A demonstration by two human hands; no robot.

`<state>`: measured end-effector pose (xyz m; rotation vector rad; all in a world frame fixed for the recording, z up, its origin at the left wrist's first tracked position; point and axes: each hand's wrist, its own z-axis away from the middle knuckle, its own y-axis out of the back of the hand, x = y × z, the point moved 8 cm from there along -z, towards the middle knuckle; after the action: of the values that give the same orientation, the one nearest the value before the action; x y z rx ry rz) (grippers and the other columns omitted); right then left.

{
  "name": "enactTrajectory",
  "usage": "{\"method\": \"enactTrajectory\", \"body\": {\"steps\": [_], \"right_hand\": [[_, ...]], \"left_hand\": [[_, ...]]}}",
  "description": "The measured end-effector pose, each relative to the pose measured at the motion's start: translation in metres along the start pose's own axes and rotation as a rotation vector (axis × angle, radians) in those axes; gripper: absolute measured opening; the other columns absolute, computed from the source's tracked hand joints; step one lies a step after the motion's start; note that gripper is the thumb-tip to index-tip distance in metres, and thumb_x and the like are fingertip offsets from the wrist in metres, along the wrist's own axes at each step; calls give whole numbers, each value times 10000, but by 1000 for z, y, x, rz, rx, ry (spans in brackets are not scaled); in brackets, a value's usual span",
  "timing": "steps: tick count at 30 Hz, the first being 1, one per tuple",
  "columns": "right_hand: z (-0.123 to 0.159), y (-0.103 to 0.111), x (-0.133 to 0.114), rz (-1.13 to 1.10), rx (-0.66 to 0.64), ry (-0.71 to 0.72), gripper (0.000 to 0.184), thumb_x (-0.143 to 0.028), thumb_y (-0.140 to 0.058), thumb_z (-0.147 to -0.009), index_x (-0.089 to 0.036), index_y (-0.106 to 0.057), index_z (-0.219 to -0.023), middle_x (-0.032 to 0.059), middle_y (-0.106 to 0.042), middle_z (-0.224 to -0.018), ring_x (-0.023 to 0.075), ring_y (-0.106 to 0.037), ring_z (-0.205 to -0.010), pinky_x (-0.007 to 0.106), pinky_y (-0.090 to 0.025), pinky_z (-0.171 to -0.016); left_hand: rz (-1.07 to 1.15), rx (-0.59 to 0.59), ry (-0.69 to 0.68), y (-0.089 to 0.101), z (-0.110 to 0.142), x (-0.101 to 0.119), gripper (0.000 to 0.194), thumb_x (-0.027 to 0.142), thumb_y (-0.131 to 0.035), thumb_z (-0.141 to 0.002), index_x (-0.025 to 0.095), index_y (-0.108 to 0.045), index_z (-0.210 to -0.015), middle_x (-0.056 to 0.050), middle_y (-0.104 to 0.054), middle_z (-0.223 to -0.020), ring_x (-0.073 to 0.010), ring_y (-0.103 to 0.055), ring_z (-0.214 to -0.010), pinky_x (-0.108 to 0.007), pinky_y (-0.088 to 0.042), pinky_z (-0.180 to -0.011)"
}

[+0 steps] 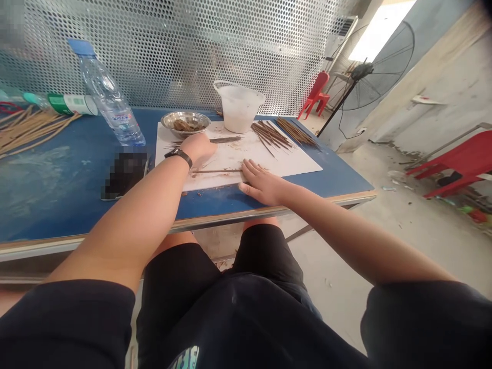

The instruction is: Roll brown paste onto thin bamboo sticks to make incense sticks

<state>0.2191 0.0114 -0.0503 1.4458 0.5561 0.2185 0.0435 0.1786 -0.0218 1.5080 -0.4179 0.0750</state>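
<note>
My left hand [200, 148], with a black watch on its wrist, reaches over a bundle of thin dark sticks [228, 139] on a white board [230, 180]. Its fingers are curled down, and whatever they pinch is hidden behind the hand. My right hand [263, 183] lies flat with fingers stretched out near the board's front edge. Under its fingertips is the end of a single brown-coated incense stick [219, 170], which runs left across the board. Just behind my left hand stands a metal bowl [171, 123] holding a brown, dough-like lump [184, 125].
A white plastic tub [240, 110] stands at the board's back. Brown incense sticks [271, 136] lie fanned to its right, beside another bundle [295, 130]. Left are a water bottle [115, 102], a blurred phone [125, 174] and long tan strips [31, 128]. Perforated metal [184, 51] rises behind the table.
</note>
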Motion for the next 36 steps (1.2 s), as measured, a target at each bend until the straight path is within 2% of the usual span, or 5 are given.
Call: {"method": "enactTrajectory", "body": {"steps": [3,11,21,31,36], "right_hand": [[-5,0,3,13,6,-9,1200,-892,-112,-983,39,-218,-1733,283,-113,-1817,447,-70,-1706,650,-146,-1371],[-64,6,33,92,22,-67,1147,-820,-73,-1017,81,-268,-1700,306,-190,-1805,456,-132,-1697,586,-177,-1373],[2,0,5,50,20,-9,1262,-927,-67,-949,52,-219,-1730,280,-123,-1817,444,-93,-1703,606,-148,-1385],[-53,6,34,50,37,-90,1236,-885,-29,-973,87,-275,-1698,297,-180,-1809,456,-111,-1700,598,-151,-1382],[-26,3,21,54,53,-91,1262,-899,-20,-961,95,-235,-1709,308,-136,-1809,441,-102,-1705,581,-144,-1386]], "left_hand": [[-12,3,5,-1,-2,-1,486,502,-651,-783,129,-820,-1045,-266,-815,-1077,-431,-754,-995,-422,-560,-858],[-58,-21,28,3,7,4,466,516,-633,-828,159,-814,-1069,-249,-813,-1132,-418,-749,-1116,-390,-554,-931],[-53,-28,32,7,14,6,394,475,-634,-853,146,-788,-1004,-237,-812,-1041,-421,-761,-994,-396,-565,-835],[-81,-33,35,7,11,5,424,490,-609,-886,134,-790,-1029,-233,-805,-1097,-405,-746,-971,-401,-553,-800],[-86,-41,17,8,14,7,488,498,-542,-953,96,-795,-1065,-225,-804,-1157,-354,-736,-1009,-357,-542,-838]]}}
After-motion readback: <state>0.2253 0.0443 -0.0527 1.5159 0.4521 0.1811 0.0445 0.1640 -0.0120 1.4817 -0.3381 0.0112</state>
